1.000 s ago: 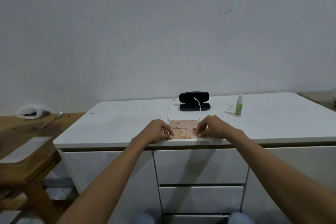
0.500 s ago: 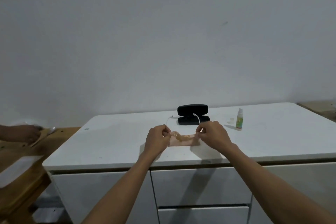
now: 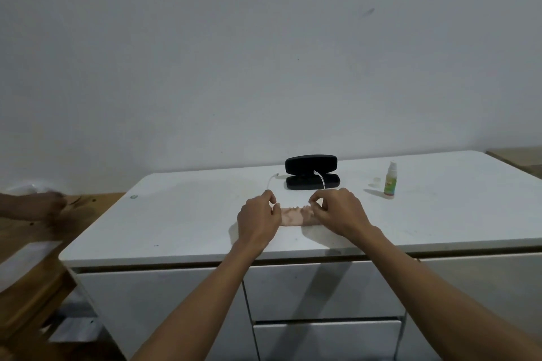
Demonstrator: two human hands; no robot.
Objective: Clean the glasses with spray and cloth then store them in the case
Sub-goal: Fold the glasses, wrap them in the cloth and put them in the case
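Observation:
A small peach cloth [image 3: 294, 216] is stretched between my left hand [image 3: 258, 221] and my right hand [image 3: 337, 214], each pinching one end just above the white cabinet top [image 3: 181, 220]. Behind my hands lie the glasses with thin white temple arms [image 3: 320, 178], their lenses mostly hidden by my hands. A black glasses case [image 3: 311, 173] stands open behind them, lid upright. A small spray bottle [image 3: 390, 179] with a green label stands to the right, its clear cap [image 3: 376, 179] lying beside it.
The cabinet has drawers [image 3: 322, 287] below its front edge. A wooden table [image 3: 32, 243] stands at the left, and another person's hand [image 3: 35, 205] moves over it. A plain wall rises right behind the cabinet.
My hands have lifted the cloth off the cabinet top and folded it into a narrower strip. My view has tilted up slightly. Another person's hand has appeared at the left.

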